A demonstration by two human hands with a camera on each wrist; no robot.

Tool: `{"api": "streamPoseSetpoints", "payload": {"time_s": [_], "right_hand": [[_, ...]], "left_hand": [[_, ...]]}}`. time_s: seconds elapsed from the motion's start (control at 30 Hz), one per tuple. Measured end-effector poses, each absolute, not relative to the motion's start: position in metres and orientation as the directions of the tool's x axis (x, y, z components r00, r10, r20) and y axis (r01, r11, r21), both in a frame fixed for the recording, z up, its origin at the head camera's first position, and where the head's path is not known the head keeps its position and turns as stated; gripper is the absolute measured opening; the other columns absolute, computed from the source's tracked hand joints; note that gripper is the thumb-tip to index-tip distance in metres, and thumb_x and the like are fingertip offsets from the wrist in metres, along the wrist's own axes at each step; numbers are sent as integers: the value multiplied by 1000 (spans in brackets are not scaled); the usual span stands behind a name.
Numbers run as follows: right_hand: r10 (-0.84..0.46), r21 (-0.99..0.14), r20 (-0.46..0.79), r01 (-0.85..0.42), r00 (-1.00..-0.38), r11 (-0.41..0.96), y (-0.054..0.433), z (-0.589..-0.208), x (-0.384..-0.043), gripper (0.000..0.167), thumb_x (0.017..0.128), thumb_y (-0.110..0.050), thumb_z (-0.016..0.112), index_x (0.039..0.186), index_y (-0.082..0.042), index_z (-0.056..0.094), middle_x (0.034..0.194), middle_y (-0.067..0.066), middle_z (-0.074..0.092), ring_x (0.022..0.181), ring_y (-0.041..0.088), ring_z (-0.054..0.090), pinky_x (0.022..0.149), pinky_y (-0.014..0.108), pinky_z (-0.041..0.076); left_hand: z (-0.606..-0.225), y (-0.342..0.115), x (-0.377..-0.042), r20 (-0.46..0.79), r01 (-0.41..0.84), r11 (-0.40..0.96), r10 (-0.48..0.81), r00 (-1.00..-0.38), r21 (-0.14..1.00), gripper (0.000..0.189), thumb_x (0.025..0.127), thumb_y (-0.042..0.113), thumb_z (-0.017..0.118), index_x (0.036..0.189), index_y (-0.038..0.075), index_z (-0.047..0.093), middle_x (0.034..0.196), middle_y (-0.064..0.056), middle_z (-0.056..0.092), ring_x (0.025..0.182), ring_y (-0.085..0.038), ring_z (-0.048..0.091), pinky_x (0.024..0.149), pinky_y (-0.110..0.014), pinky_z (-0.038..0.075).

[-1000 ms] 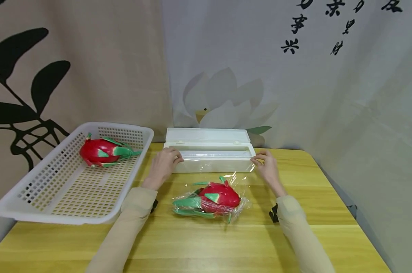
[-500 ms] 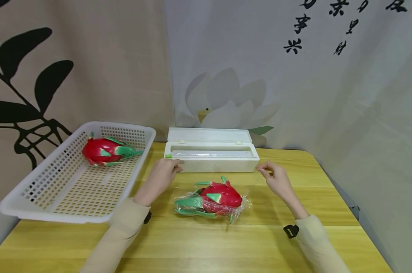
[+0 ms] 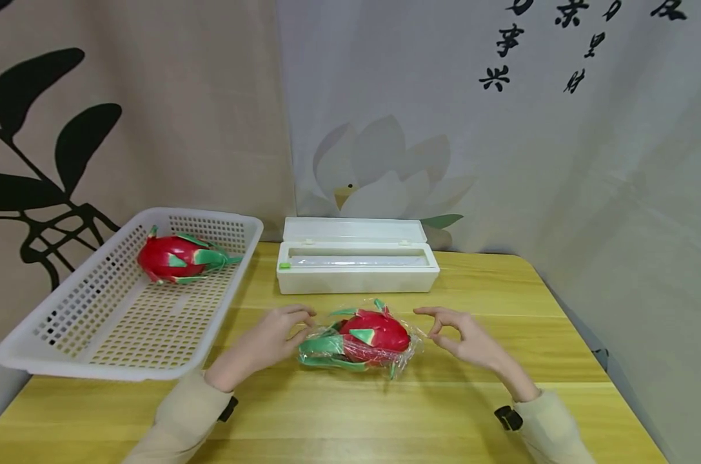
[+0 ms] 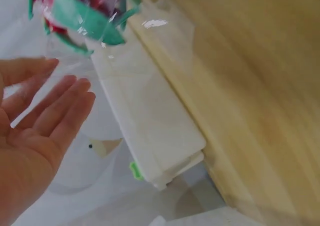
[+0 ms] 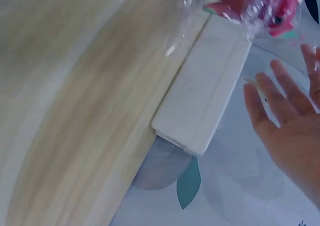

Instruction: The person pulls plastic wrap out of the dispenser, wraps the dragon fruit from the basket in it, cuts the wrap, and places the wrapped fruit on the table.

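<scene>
A red dragon fruit [image 3: 376,334] with green scales lies on the table, in clear plastic wrap that is crumpled about both ends. At its left end is my left hand [image 3: 269,341], fingertips close to the film. My right hand [image 3: 472,338] is off the fruit's right end, index finger stretched out and thumb near the wrap's edge. In both wrist views the fingers are spread and mostly straight, with the wrapped fruit just beyond them. Behind the fruit stands a white cling film box [image 3: 358,280], lid raised, a roll of clear film inside and a green tab at its left.
A white perforated basket [image 3: 112,322] stands at the left of the wooden table [image 3: 350,419]. Inside it lies another red dragon fruit [image 3: 178,258]. A printed curtain [image 3: 379,96] hangs along the table's back edge.
Both hands have come back from the box's front corners to the fruit's two ends. The film stretched along the box front is no longer there, and the green tab now shows.
</scene>
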State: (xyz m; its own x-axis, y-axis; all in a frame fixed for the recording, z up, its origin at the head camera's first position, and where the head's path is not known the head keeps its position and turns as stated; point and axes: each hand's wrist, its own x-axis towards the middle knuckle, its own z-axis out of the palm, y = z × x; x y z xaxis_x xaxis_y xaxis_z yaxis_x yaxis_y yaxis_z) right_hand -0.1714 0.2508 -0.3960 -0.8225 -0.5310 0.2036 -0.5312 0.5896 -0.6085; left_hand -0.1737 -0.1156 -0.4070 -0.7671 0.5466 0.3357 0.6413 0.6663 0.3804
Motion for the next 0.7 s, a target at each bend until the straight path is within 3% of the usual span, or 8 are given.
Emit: {"api": "streamPoseSetpoints", "payload": {"time_s": [0.13, 0.27, 0.47, 0.7], "right_hand": [[-583, -590, 194, -568, -789, 574, 240, -403, -169, 19, 83, -12, 71, 77, -20, 55, 135, 7, 58, 126, 32, 53, 100, 56, 44], [-601, -514, 243, -627, -761, 585, 228, -410, -170, 29, 72, -24, 82, 79, -16, 55, 128, 8, 62, 114, 26, 62, 93, 46, 52], [-613, -362, 430, -749, -663, 556, 216, -416, -173, 26, 67, -17, 85, 83, -11, 65, 109, 10, 69, 92, 22, 69, 76, 32, 59], [-652, -163, 601, -869, -463, 467, 211, -419, -178, 17, 63, -4, 83, 75, -7, 71, 87, 9, 73, 78, 19, 72, 68, 21, 58]], "left_hand": [[-414, -109, -168, 322, 637, 659, 550, -771, 400, 37, 85, 29, 71, 107, 0, 65, 107, -13, 70, 95, -26, 69, 81, -32, 58], [-421, -101, -166, 331, 623, 657, 528, -782, 423, 54, 74, 35, 78, 110, -1, 61, 100, -12, 70, 84, -22, 70, 71, -25, 58], [-427, -94, -168, 448, 689, 615, 528, -721, 384, 32, 73, 17, 80, 94, 1, 62, 88, -10, 71, 77, -21, 71, 64, -16, 56], [-427, -92, -167, 461, 711, 569, 543, -702, 413, 15, 77, 7, 75, 75, 8, 61, 73, -1, 68, 61, -3, 60, 58, -7, 49]]}}
